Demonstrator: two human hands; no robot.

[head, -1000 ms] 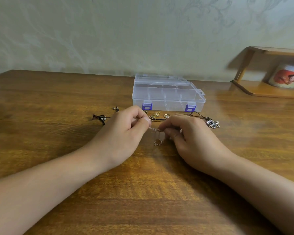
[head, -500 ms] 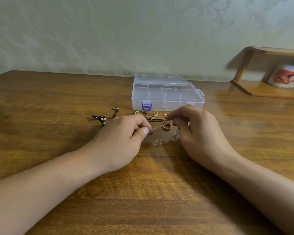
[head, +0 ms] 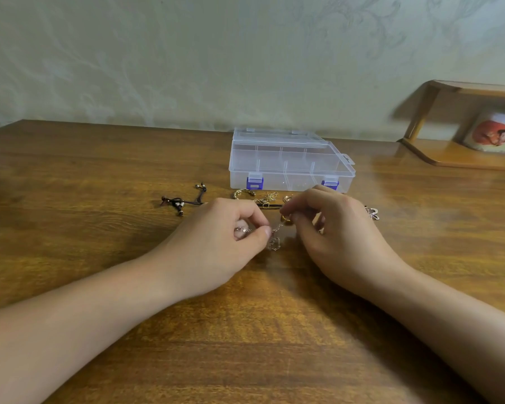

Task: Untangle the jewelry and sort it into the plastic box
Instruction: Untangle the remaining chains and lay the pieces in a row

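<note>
left hand [head: 216, 240]: my thumb and forefinger pinch the thin chain [head: 275, 232], frame centre
right hand [head: 330, 228]: pinching the chain's other end, probably with a gold ring [head: 285, 219]
chain: strung between my hands, tail on worktop [head: 99, 228]
plastic box [head: 290, 164]: lid closed, just above my hands

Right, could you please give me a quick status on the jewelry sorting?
Left hand and right hand both pinch the silver chain. Plastic box closed, latched. Black cord loose on table. Nothing blocking.
</note>
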